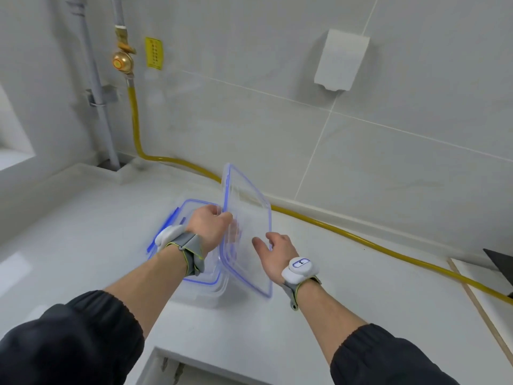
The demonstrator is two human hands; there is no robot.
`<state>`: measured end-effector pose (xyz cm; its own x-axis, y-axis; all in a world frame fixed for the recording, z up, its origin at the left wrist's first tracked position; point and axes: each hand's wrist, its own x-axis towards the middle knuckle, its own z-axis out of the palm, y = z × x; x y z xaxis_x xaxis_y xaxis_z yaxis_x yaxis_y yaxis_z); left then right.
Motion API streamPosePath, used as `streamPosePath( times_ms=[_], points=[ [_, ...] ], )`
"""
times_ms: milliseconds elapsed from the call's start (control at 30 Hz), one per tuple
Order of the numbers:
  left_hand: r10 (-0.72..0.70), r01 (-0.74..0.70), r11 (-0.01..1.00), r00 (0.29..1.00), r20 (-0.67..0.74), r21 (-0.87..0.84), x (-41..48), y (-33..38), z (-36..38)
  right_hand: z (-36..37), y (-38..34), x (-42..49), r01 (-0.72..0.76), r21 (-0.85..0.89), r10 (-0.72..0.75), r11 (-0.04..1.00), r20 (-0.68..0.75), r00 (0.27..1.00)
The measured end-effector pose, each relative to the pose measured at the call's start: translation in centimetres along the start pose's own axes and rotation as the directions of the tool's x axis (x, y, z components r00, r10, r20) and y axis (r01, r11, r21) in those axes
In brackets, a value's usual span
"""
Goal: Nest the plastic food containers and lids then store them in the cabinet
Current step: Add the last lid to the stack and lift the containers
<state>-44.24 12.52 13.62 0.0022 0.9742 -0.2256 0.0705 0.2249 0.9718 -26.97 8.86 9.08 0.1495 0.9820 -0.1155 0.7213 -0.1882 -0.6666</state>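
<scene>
Lid (248, 218) upright, blurred; left hand (211, 226) holds.

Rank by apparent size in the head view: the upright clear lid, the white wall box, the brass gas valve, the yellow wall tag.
1. Clear blue-rimmed plastic lid, held upright by the left hand; nearest the camera, so this is partly perspective.
2. White wall box.
3. Brass gas valve and yellow wall tag: too alike to rank.
</scene>
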Motion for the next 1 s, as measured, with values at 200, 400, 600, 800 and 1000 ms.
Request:
streamPosePath(
  times_ms=[200, 400, 600, 800, 1000],
  points=[
    [-0.05, 0.055, 0.965, 0.998, 0.027, -0.256, 0.8, 0.0, -4.6, 2.1, -0.4, 3.1, -0.215, 0.021, 0.213, 0.976, 0.07, 0.975],
    [-0.082, 0.089, 0.935, 0.996, 0.037, -0.343, 1.6, -0.6, -8.0, 4.0, -2.1, 4.5, -0.315, 0.138, 0.303, 0.939, 0.102, 0.948],
    [-0.144, 0.141, 0.965, 0.99, 0.002, -0.222, 3.6, -2.5, -10.9, 6.4, -2.8, 5.8, -0.324, 0.048, 0.32, 0.945, 0.075, 0.944],
    [-0.056, 0.095, 0.885, 0.994, -0.097, 0.456, 6.5, -5.5, -13.1, 8.0, -3.6, 6.2, -0.321, -0.056, 0.325, 0.945, 0.09, 0.941],
    [-0.069, 0.102, 0.772, 0.995, -0.077, 0.627, 8.4, -7.5, -13.6, 9.1, -3.6, 6.9, -0.312, -0.107, 0.319, 0.944, 0.051, 0.946]
  ],
)
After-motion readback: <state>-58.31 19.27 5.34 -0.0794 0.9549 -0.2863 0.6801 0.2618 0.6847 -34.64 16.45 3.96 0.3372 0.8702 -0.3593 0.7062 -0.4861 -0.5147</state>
